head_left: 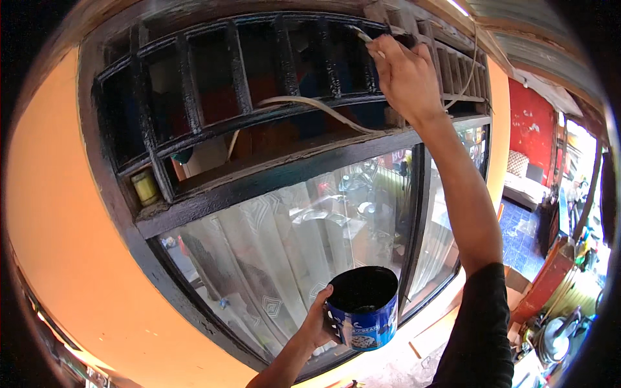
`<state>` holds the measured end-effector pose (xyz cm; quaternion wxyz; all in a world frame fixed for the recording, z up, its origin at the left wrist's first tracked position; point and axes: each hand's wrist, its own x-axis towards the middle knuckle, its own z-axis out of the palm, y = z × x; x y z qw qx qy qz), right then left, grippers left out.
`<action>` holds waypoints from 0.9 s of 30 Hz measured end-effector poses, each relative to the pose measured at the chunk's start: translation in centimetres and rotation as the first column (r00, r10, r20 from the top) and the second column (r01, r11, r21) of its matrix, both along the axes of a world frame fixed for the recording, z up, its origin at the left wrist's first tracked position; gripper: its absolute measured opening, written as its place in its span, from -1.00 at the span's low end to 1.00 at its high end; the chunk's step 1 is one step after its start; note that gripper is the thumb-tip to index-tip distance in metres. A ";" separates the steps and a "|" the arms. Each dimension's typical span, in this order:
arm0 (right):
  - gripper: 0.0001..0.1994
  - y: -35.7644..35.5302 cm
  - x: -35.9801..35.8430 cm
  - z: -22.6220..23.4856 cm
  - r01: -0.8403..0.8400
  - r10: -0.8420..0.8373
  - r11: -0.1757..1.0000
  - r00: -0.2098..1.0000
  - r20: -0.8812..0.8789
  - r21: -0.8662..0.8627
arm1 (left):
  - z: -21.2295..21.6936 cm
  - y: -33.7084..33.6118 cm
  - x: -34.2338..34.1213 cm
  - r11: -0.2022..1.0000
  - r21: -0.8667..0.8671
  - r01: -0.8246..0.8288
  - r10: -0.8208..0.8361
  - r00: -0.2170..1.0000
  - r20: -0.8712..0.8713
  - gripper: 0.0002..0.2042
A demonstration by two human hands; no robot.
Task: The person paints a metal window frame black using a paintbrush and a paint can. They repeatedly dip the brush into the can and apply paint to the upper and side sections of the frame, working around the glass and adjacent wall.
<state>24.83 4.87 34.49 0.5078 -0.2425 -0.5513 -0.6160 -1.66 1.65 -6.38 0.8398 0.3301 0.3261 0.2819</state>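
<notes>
My left hand (317, 322) grips the side of a round blue tub (369, 331), held upright in front of the window. Dark, black-looking paint (363, 292) shows inside it. Raised at the upper right, my right hand (409, 74) is closed around a slim pale handle, which looks like a paintbrush (359, 33); its bristles cannot be made out. This hand is beside the wooden slats (284, 58) of the vent above the window. Many of the slats to its left look glossy black, while those to its right (462, 71) are duller brown.
A pale cable (310, 103) loops through the vent. A small yellowish jar (145, 187) stands in its lower left corner. Below is a dark-framed glass window (272, 239) with white curtains behind it. Orange wall (58, 213) flanks the frame. Household clutter (556, 339) lies at the lower right.
</notes>
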 end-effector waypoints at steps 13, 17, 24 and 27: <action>-0.85 -0.6 -2.1 1.4 0.181 -0.173 0.976 0.982 0.074 -0.122 | -0.5 -0.4 0.6 0.999 -0.035 0.027 -0.030 0.997 -0.067 -0.02; -0.91 0.9 -1.2 2.0 0.104 -0.107 0.994 0.991 0.081 0.033 | 0.3 -0.9 1.0 0.992 0.047 0.115 -0.115 0.993 -0.012 0.14; -0.91 -0.2 -0.7 0.8 0.131 -0.125 0.990 0.987 0.102 -0.054 | 1.4 -1.2 1.0 0.987 0.059 0.150 -0.153 0.987 0.044 0.06; -0.90 -2.6 0.1 1.3 0.263 -0.271 0.962 0.955 -0.117 -0.077 | 1.9 -1.8 0.8 0.999 0.009 0.053 -0.052 0.992 -0.115 0.12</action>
